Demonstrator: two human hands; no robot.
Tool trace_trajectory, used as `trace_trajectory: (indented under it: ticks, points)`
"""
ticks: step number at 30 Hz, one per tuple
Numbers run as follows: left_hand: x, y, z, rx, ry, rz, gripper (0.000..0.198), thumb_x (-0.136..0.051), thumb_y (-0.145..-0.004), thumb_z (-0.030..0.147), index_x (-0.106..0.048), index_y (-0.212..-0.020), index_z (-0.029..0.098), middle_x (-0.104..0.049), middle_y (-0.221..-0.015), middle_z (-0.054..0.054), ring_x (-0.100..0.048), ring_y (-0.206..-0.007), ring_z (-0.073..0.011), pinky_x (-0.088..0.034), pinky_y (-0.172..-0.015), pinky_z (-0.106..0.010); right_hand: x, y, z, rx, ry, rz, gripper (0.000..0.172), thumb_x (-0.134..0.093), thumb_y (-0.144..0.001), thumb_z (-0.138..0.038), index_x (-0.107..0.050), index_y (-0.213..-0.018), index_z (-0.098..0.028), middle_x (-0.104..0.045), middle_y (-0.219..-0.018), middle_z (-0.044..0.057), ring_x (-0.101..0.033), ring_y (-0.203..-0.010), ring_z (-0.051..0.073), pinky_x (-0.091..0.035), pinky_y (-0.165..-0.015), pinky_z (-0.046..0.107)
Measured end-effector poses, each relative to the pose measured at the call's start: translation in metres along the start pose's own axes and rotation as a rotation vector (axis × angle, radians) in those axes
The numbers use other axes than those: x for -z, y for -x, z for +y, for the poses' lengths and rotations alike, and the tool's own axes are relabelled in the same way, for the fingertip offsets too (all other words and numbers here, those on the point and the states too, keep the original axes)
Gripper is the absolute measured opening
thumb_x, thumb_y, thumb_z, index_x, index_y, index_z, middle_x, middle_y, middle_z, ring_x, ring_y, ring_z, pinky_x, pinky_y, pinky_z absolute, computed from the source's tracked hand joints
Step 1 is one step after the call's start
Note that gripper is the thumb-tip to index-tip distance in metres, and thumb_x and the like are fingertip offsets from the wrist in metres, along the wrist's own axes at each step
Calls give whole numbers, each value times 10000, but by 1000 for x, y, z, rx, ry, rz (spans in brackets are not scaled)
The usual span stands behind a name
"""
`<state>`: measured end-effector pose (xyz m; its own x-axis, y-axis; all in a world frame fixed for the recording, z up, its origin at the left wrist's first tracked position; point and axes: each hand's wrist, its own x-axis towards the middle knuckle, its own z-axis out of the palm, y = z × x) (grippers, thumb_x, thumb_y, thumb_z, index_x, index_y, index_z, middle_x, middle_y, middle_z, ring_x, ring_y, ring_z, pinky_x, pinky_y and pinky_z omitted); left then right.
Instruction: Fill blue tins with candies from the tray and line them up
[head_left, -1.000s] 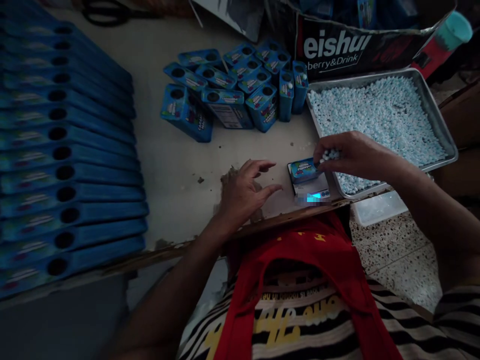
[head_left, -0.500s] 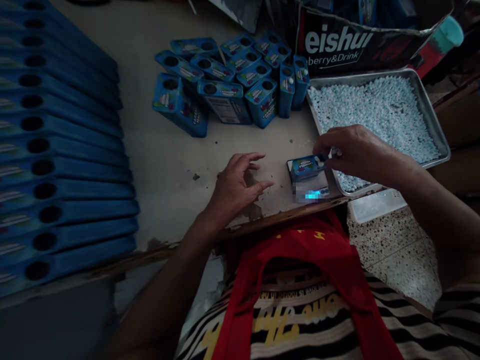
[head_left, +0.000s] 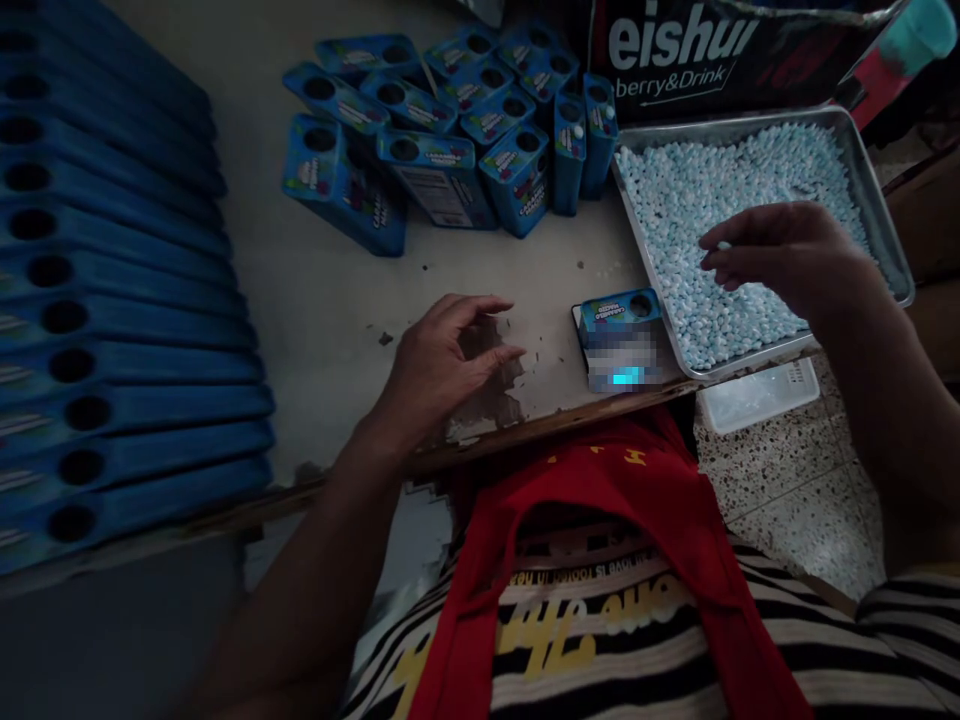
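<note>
My left hand (head_left: pixel 454 350) hovers over the table, thumb and fingers apart, holding nothing. To its right, a small blue candy box (head_left: pixel 621 309) with a round hole in its top stands on a small digital scale (head_left: pixel 626 376) with a lit display. Over the metal tray (head_left: pixel 660 262) of pale blue and white candies (head_left: pixel 697 200), my right hand (head_left: pixel 787 255) has its fingertips drawn together. A pale candy (head_left: pixel 724 246) shows between the thumb and fingers; whether more are in the hand is hidden.
Several blue boxes (head_left: pixel 442 180) with open holes stand at the back of the table (head_left: pixel 315 330). A long row of similar boxes (head_left: pixel 150 370) fills the left side. Behind the tray is a black printed carton (head_left: pixel 675 60), beside a red and turquoise container (head_left: pixel 915 40).
My right hand has moved from the box's hole on the scale to above the tray, right and away. My left hand stays open, slightly further left in view as the camera shifts.
</note>
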<state>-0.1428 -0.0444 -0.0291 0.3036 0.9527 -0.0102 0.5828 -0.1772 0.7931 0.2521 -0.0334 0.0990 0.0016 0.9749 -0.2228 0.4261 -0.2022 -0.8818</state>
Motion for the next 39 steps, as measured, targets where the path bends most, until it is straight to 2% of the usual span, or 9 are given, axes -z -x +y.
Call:
trace_trajectory:
  ticks: [2,5,8,11,17,20,24,33,39]
  points:
    - [0,-1,3,14,-10,-10,499,-877,-912,372,-807,-1392,254,-786,-1396,-109,-779,-1250,-323,-660,-1090,-445,16,0,23,-55,-17,47,277,-1019,-829,-388,-883,-1011,-229,-829,-889,72,-786,-829,246,-668,-809,414]
    - [-4,-5,10,5,-21,-37,517,-886,-911,353,-791,-1409,246,-791,-1401,-110,-781,-1253,-320,-659,-1109,-445,31,0,51,-98,121,40,357,-1026,-798,-447,-893,-1021,-202,-796,-812,73,-750,-776,237,-644,-789,421]
    - [-12,-10,19,-30,-24,-48,528,-904,-914,327,-778,-1418,237,-793,-1397,-110,-785,-1262,-317,-657,-1124,-450,32,1,58,-56,273,-28,320,-992,-842,-449,-908,-1021,-198,-738,-717,54,-740,-779,251,-618,-768,414]
    - [-19,-12,26,-46,-25,-49,545,-929,-914,314,-769,-1430,244,-796,-1391,-108,-789,-1266,-317,-655,-1128,-460,18,3,42,24,283,-101,263,-941,-905,-440,-910,-1032,-212,-741,-721,47,-734,-771,241,-594,-728,390]
    - [-23,-10,35,-47,-13,-94,594,-954,-920,358,-751,-1472,279,-815,-1414,-105,-795,-1304,-322,-678,-1066,-430,-23,-1,-5,215,285,-176,155,-864,-919,-341,-874,-933,-187,-724,-685,9,-592,-587,152,-439,-584,329]
    - [-22,-6,34,-35,-8,-102,604,-959,-920,366,-748,-1478,270,-825,-1402,-113,-795,-1313,-333,-670,-1095,-445,-40,-6,-14,277,308,-225,143,-850,-938,-321,-873,-942,-180,-690,-675,-11,-551,-608,136,-370,-586,312]
    - [-20,-1,29,-3,-5,-100,575,-939,-938,380,-751,-1470,271,-833,-1378,-108,-801,-1292,-335,-661,-1125,-465,-54,-9,-15,314,337,-250,131,-856,-951,-308,-834,-902,-188,-618,-659,-32,-550,-664,138,-369,-638,307]
    - [-20,1,19,-1,4,-93,568,-918,-933,339,-749,-1472,273,-846,-1347,-92,-807,-1265,-317,-645,-1145,-466,-56,-3,-8,285,352,-253,259,-956,-918,-425,-846,-963,-196,-606,-687,-39,-543,-678,136,-385,-670,317]
    - [-20,-1,21,-4,24,-85,562,-922,-925,337,-753,-1457,269,-845,-1366,-99,-807,-1274,-319,-640,-1162,-470,-46,1,-20,183,297,-164,188,-862,-996,-443,-856,-1037,-260,-742,-852,29,-697,-867,242,-533,-779,376]
